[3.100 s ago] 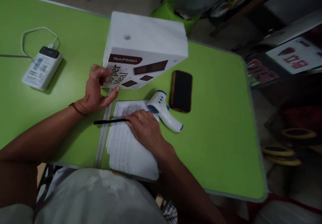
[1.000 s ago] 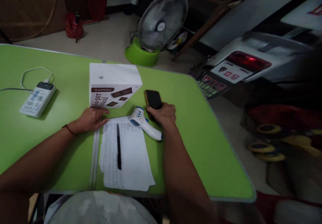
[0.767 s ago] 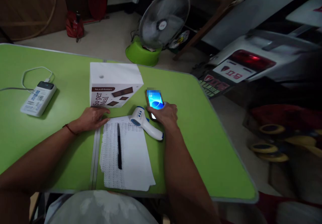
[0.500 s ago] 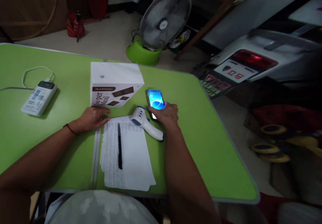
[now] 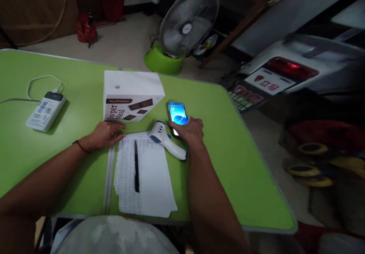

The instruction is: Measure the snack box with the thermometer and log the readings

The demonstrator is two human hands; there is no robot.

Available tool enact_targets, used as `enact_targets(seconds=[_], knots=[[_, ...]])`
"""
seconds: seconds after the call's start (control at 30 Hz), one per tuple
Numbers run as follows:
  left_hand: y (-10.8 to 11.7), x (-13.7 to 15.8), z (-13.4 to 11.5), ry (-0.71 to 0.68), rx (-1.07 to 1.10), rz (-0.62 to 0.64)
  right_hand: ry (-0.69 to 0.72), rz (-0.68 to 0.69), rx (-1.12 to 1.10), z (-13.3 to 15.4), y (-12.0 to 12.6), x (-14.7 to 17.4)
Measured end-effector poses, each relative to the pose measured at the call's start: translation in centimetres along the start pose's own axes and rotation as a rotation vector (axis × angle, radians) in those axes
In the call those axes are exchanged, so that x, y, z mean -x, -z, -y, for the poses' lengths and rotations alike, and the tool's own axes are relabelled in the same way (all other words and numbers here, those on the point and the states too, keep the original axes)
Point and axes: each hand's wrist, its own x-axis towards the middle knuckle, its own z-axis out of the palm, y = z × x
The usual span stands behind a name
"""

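Note:
My right hand (image 5: 191, 131) grips the lower end of a smartphone (image 5: 178, 114), its thumb over the lit blue screen. Most of those fingers are hidden beneath the hand. My left hand (image 5: 107, 135) lies on the table by the front of a white box (image 5: 132, 84) marked "Super Meal", thumb and forefinger apart with nothing between them. Between the hands lies a white and blue infrared thermometer (image 5: 168, 142), overlapping the top corner of some printed papers (image 5: 154, 181). A black pen (image 5: 136, 170) rests lengthwise on the papers.
On the left of the green table (image 5: 228, 162) sits a white power bank (image 5: 47, 111) with a white cable plugged in. Beyond the far edge, a fan (image 5: 186, 27) stands on a green stool (image 5: 165, 62). A scooter (image 5: 285, 71) is parked at right.
The whole view has shifted very slightly to the right. Both hands and the things on the table keep their places relative to each other.

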Motion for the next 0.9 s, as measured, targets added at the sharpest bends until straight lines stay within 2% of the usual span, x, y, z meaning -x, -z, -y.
enact_targets(seconds=[0.33, 0.53, 0.63, 0.7, 0.8, 0.83, 0.9], knots=[[0.0, 0.0, -0.1, -0.001, -0.017, -0.004, 0.009, -0.035, -0.058, -0.3, -0.2, -0.1], [-0.1, 0.0, -0.2, 0.027, 0.012, 0.042, -0.006, 0.007, -0.019, -0.3, -0.3, 0.1], [-0.2, 0.0, -0.3, 0.039, 0.006, 0.038, 0.008, -0.009, -0.038, -0.3, 0.9, 0.4], [-0.2, 0.0, -0.3, 0.037, 0.003, 0.031, 0.077, -0.117, -0.083, -0.2, 2.9, 1.5], [-0.3, 0.0, -0.4, 0.017, 0.006, 0.027, 0.315, -0.363, -0.258, 0.4, 6.6, 5.0], [-0.3, 0.0, -0.4, 0.012, 0.012, 0.026, 0.407, -0.361, -0.309, 0.8, 7.5, 6.7], [-0.3, -0.1, -0.5, 0.015, 0.019, 0.023, 0.628, -0.237, -0.305, 1.6, 7.9, 10.2]])
